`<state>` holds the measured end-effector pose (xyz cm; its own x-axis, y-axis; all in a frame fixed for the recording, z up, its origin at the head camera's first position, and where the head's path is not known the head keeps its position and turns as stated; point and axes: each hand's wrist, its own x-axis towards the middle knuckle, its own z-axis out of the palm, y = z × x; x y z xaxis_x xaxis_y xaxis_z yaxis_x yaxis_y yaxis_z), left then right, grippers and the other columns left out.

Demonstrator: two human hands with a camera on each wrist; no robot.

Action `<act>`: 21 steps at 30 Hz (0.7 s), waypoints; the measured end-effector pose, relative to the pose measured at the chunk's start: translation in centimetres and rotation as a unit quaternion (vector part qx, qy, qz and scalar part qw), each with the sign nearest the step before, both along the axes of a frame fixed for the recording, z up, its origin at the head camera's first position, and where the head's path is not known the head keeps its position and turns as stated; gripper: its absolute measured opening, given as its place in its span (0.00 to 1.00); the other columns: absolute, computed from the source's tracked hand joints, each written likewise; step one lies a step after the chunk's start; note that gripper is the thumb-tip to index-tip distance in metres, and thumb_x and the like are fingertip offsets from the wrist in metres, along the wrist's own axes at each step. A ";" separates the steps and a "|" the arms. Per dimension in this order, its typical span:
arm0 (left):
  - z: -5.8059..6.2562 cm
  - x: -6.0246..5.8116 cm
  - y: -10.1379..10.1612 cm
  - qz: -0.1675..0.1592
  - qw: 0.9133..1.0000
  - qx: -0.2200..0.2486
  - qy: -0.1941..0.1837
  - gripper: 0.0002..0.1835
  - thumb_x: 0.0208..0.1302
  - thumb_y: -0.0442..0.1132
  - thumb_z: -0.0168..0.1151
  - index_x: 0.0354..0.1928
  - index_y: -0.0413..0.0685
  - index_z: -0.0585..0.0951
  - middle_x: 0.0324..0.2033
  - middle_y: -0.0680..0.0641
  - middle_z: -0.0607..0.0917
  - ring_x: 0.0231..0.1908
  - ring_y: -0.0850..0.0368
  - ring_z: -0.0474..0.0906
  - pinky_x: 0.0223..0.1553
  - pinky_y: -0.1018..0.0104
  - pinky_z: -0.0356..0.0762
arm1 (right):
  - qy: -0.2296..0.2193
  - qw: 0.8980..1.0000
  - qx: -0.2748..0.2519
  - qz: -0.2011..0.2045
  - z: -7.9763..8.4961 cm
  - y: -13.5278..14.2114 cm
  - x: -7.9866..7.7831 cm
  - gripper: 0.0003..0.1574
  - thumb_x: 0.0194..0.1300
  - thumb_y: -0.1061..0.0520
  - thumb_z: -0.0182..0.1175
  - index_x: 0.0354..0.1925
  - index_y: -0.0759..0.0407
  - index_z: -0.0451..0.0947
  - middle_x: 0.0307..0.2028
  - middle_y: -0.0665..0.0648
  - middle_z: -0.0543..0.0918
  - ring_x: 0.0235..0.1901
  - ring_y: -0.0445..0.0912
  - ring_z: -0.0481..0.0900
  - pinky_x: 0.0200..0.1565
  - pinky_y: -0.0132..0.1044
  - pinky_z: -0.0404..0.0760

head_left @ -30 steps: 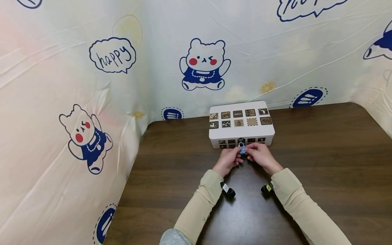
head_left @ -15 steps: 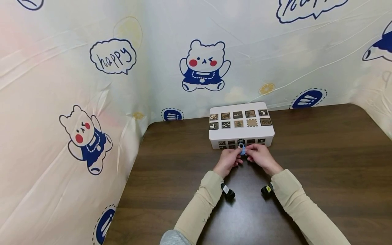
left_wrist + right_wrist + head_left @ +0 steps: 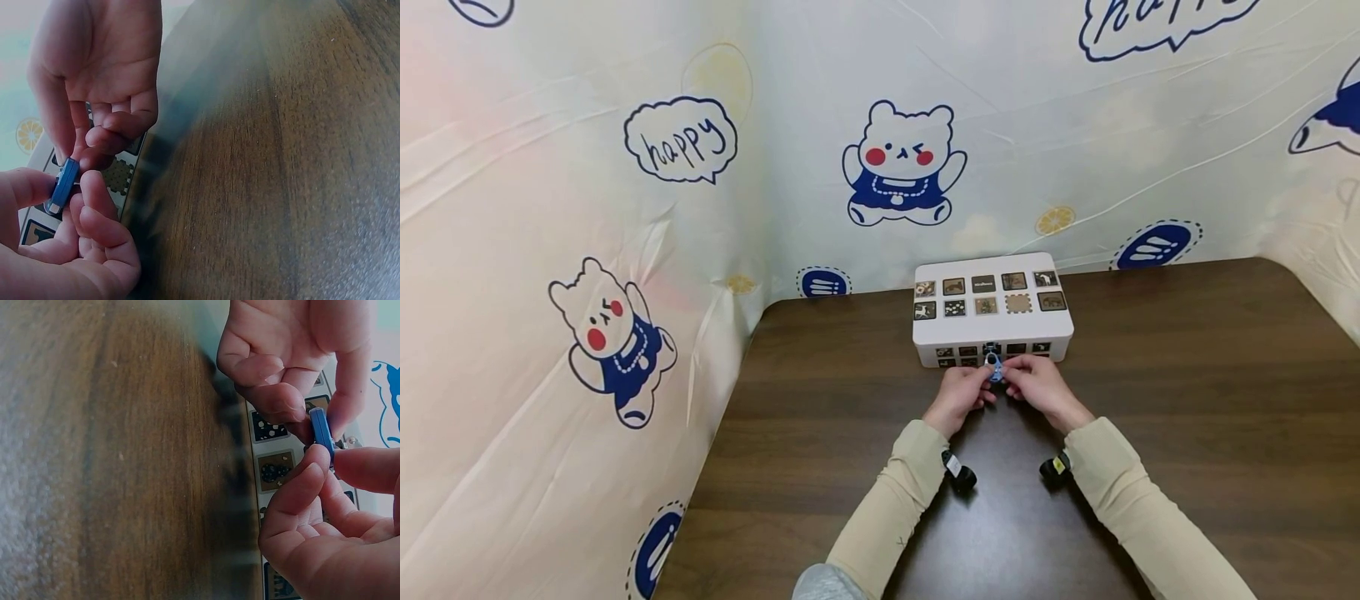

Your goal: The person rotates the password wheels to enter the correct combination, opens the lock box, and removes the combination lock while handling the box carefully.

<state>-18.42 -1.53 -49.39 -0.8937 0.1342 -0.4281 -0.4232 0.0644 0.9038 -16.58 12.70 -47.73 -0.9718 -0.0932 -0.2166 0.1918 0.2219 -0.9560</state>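
By the white box (image 3: 992,326), blue padlock (image 3: 65,185) in pinch of left hand (image 3: 958,395) and right hand (image 3: 1042,388), curtain (image 3: 808,75) behind.

A dark brown wood-grain table (image 3: 1187,400) with rounded far corners; its grain runs from left edge to right edge. A pale, creased sheet (image 3: 797,125) hangs like a wall behind the far edge and wraps forward along the left and right edges, whitish blue at the back, cream and faint pink at the left. Among its prints, 1 cartoon bear (image 3: 897,167) in blue sits above the far edge, and 1 tilted bear (image 3: 625,342) beyond the left edge. Between them, past the far left corner, a speech bubble (image 3: 681,140) reads "happy". 2 dark blue ovals (image 3: 1156,245) and an orange slice (image 3: 1055,220) show near the far edge. Light leaves a soft sheen (image 3: 1000,533) toward the table's near side.
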 end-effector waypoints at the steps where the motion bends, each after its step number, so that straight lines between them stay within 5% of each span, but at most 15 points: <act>1: 0.0 0.0 0.0 0.000 1.000 -0.002 0.001 0.11 0.57 0.44 0.57 0.31 0.43 0.80 0.22 0.50 0.77 0.16 0.64 0.75 0.17 0.76 0.67 | -0.001 1.000 0.000 -0.002 0.0 0.0 0.0 0.17 0.64 0.60 0.50 0.45 0.73 0.71 0.30 0.57 0.77 0.23 0.39 0.74 0.27 0.31 0.77; 21: 0.3 0.1 -0.2 -0.015 1.000 -0.014 0.006 0.11 0.58 0.42 0.57 0.34 0.41 0.81 0.26 0.47 0.79 0.17 0.64 0.74 0.19 0.75 0.68 | -0.002 1.000 -0.006 -0.001 -0.1 -0.1 0.0 0.16 0.64 0.61 0.49 0.46 0.73 0.70 0.34 0.62 0.77 0.22 0.39 0.74 0.28 0.31 0.77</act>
<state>-18.34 -1.69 -49.05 -0.8943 0.1494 -0.4218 -0.4102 0.1028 0.9062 -16.61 12.63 -47.83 -0.9713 -0.0932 -0.2187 0.1955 0.2105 -0.9579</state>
